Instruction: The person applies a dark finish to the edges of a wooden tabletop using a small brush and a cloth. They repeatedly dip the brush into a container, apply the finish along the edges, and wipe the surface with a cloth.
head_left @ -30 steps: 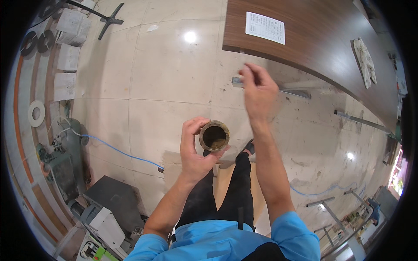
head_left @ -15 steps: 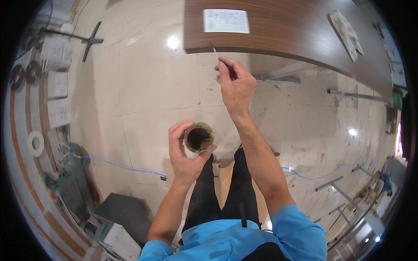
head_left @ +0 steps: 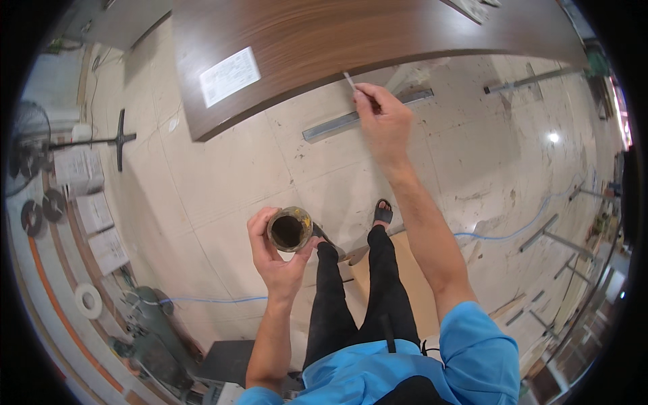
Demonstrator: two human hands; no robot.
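Note:
In my left hand (head_left: pixel 273 250) is a small round jar (head_left: pixel 307 226) with an open top, its rim stained brown and yellow. The fingers wrap around its side, and its inside looks dark. My right hand (head_left: pixel 385 118), closed in a pinch, holds a thin pale stick (head_left: pixel 348 80) at the edge of the brown wood-grain board (head_left: pixel 304 40). The stick's upper end overlaps the board's near edge in the picture; whether it touches cannot be told. A white printed sheet (head_left: pixel 229 75) lies on the board's left part.
Metal bars (head_left: pixel 368 115) show beneath the board. A blue hose (head_left: pixel 216 299) crosses the tiled floor. Left are a roll of tape (head_left: pixel 88 301), white boxes (head_left: pixel 79 170), green cylinders (head_left: pixel 152 337) and a dark stand foot (head_left: pixel 121 140). Metal frames (head_left: pixel 540 233) lie at right.
The view has turned and shifted, so the board and its sheet appear further left and more tilted. My right hand has moved right along the board's edge. Both hands keep their holds.

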